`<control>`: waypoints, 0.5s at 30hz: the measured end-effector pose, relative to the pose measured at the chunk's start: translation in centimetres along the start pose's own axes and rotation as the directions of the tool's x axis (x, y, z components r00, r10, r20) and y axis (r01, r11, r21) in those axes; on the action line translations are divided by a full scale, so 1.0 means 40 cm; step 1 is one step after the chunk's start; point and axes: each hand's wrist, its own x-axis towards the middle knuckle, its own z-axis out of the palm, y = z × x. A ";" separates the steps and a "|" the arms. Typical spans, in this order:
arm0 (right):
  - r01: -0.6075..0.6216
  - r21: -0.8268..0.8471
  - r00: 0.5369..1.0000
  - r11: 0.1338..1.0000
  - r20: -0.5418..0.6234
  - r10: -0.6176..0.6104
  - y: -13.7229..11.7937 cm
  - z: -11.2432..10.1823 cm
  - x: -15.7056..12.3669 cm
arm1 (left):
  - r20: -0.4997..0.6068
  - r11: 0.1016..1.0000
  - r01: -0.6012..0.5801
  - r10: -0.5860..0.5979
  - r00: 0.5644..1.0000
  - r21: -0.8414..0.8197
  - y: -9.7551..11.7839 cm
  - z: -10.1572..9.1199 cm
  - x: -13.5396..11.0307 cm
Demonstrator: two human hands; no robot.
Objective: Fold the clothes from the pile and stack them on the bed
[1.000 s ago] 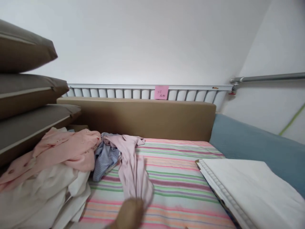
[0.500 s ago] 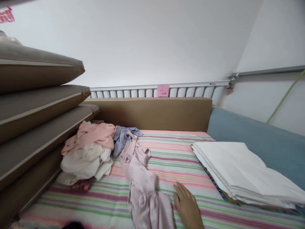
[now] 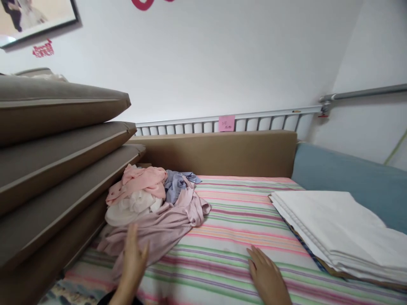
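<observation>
My left hand (image 3: 132, 262) lies flat with fingers spread on a pale pink garment (image 3: 165, 222) spread over the striped sheet (image 3: 235, 237). My right hand (image 3: 269, 277) rests palm down on the bare stripes to the right, fingers apart, holding nothing. Behind the pink garment sits a heap of clothes: a salmon pink top (image 3: 141, 182), a white piece (image 3: 133, 207) and a light blue shirt (image 3: 176, 186).
Three grey-brown cushions (image 3: 57, 140) are stacked at the left, overhanging the bed. A folded white stack (image 3: 333, 224) lies at the right beside a blue cushion (image 3: 346, 178). A tan headboard (image 3: 219, 152) and a white rail with a pink note (image 3: 227, 123) close the far side.
The view has pulled back and tilted up. The pale pink garment went from a long strip to a sheet spread leftward. My left hand has come down on it; my right hand moved right.
</observation>
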 end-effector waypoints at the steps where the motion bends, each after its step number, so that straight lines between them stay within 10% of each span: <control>1: 0.000 0.006 1.000 1.000 -0.009 0.000 0.002 0.002 -0.001 | 0.109 0.993 -0.099 0.091 0.990 0.065 0.019 0.053 -0.021; 7: 0.001 0.031 0.999 1.000 -0.055 0.000 0.016 0.019 -0.005 | 0.542 0.901 -0.220 -0.020 0.840 0.374 0.069 0.269 -0.011; 11: 0.008 0.059 0.996 0.998 -0.087 -0.003 0.022 0.029 -0.002 | 0.617 0.902 -0.188 -0.104 0.780 0.389 0.066 0.300 0.034; 15: -0.004 0.073 0.994 0.997 -0.109 0.012 0.021 0.023 0.003 | 0.713 0.974 -0.162 0.000 0.701 0.159 0.105 0.287 -0.085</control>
